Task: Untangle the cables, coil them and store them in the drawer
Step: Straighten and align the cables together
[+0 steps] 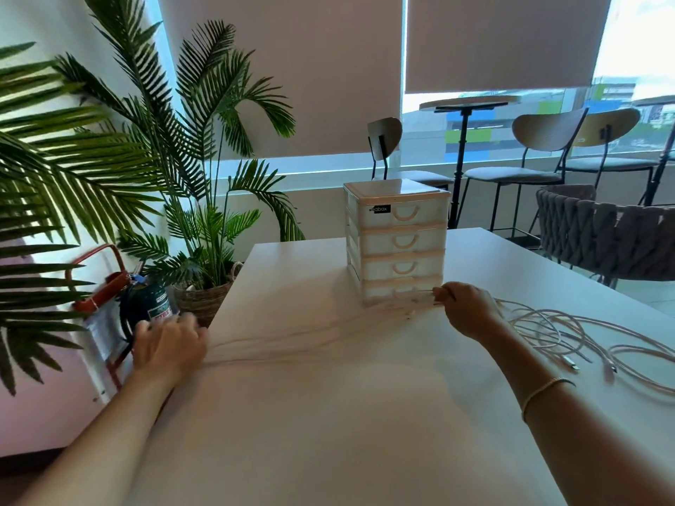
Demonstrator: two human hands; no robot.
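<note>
Blurred cable (310, 337) stretches between left hand (168, 346) and right hand (465, 308).

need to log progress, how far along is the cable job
Early. Done: nothing visibly coiled or stored; all four drawers look closed. In hand: one cable is stretched, blurred, between the left hand and right hand. Left: the tangled cables on the table still need separating, coiling and storing.

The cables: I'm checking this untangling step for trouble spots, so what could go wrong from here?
1. The stretched cable between the left hand and right hand runs just in front of the drawer unit; a hard pull might nudge it.
2. The loose cable pile could drag along and retangle.
</note>
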